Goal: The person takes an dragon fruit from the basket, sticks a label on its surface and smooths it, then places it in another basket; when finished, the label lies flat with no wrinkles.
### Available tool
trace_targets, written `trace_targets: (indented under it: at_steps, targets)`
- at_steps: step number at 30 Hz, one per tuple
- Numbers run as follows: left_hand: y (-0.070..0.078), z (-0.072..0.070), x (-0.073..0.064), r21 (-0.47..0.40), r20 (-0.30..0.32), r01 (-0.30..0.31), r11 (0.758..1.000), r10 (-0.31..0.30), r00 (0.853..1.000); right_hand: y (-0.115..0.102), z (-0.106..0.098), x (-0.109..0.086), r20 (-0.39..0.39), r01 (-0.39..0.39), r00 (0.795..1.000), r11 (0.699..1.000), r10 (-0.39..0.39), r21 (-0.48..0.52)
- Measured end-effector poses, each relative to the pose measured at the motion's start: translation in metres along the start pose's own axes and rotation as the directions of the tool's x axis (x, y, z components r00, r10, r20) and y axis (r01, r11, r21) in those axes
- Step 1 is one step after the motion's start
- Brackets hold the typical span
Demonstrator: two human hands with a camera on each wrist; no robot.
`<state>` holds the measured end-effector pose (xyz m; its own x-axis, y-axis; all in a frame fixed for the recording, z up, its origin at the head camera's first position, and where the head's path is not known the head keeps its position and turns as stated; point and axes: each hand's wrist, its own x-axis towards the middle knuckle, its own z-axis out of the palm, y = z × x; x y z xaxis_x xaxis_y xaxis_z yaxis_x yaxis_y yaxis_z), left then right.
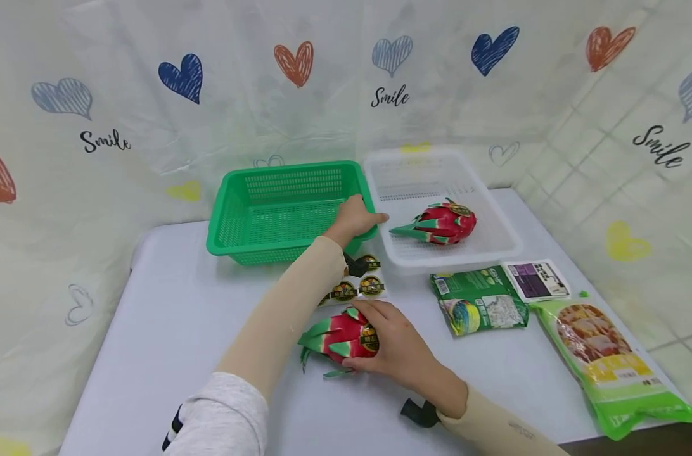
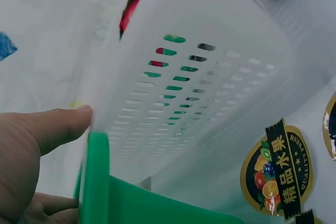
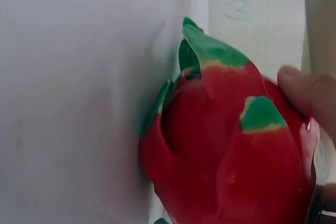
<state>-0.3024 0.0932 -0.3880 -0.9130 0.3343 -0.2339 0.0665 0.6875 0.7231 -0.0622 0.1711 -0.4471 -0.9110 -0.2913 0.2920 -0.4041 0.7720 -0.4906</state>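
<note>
My left hand (image 1: 354, 220) grips the right rim of the green basket (image 1: 217, 237), fingers inside and thumb (image 2: 58, 127) over the edge. Beside it stands a white basket (image 1: 405, 261) holding a red dragon fruit (image 1: 450, 225) with green leaf tips and a sticker. Nearer on the table, my right hand (image 1: 403, 345) holds a second dragon fruit (image 1: 337, 335), which also bears a black-and-gold sticker. In the right wrist view this dragon fruit (image 3: 231, 161) fills much of the picture. A sheet of round fruit stickers (image 1: 371, 286) lies behind it, partly hidden by my left forearm.
On the right of the table lie a green packet (image 1: 483, 301), a small purple-and-white pack (image 1: 537, 280) and a large green-and-yellow food bag (image 1: 608, 361) near the edge. A heart-patterned sheet (image 1: 323, 120) hangs behind the baskets.
</note>
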Motion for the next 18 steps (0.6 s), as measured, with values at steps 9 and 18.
trace_targets:
  at_steps: [9,18]
  targets:
    - [-0.004,0.001,0.002,0.028,-0.018,-0.007,1.0,0.007,1.0,0.013,-0.007,0.002,0.046,0.05,0.997,0.989,-0.056,0.137]
    - [-0.006,0.001,-0.002,0.011,-0.041,-0.029,1.0,0.03,0.999,0.036,-0.037,-0.004,0.046,0.053,0.997,0.99,-0.06,0.132]
